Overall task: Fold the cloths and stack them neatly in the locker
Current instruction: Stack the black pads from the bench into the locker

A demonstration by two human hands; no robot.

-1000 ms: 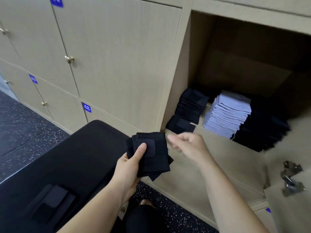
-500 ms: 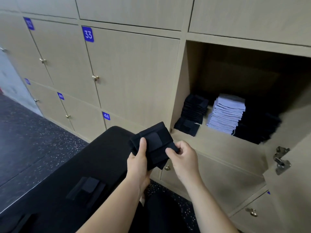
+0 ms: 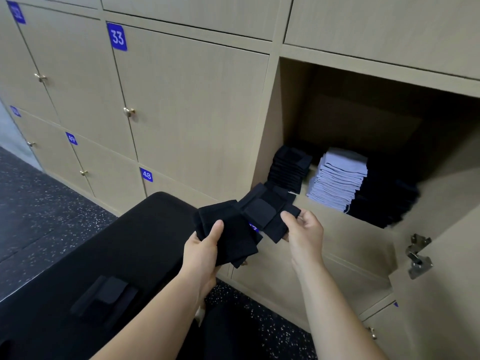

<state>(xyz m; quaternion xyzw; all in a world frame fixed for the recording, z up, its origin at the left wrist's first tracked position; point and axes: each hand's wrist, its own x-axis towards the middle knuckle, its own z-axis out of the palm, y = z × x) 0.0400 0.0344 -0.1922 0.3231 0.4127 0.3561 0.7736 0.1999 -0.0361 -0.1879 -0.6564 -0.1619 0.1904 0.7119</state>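
Note:
My left hand (image 3: 205, 252) grips a bundle of folded black cloths (image 3: 228, 235), thumb on top. My right hand (image 3: 305, 233) pinches another folded black cloth (image 3: 265, 211), drawn a little to the right of the bundle, just in front of the open locker (image 3: 335, 222). Inside the locker stand a stack of black cloths (image 3: 289, 168) at the left, a stack of pale grey cloths (image 3: 337, 180) in the middle and a dark stack (image 3: 384, 203) at the right.
A black padded bench (image 3: 104, 255) lies below my arms, with a folded black cloth (image 3: 106, 300) on it. The locker's open door (image 3: 446, 294) with its metal hinge (image 3: 417, 255) stands at the right. Closed numbered lockers fill the wall at left.
My right hand took hold of the top cloth and pulled it right, away from the bundle in my left hand. The view rose and swung left.

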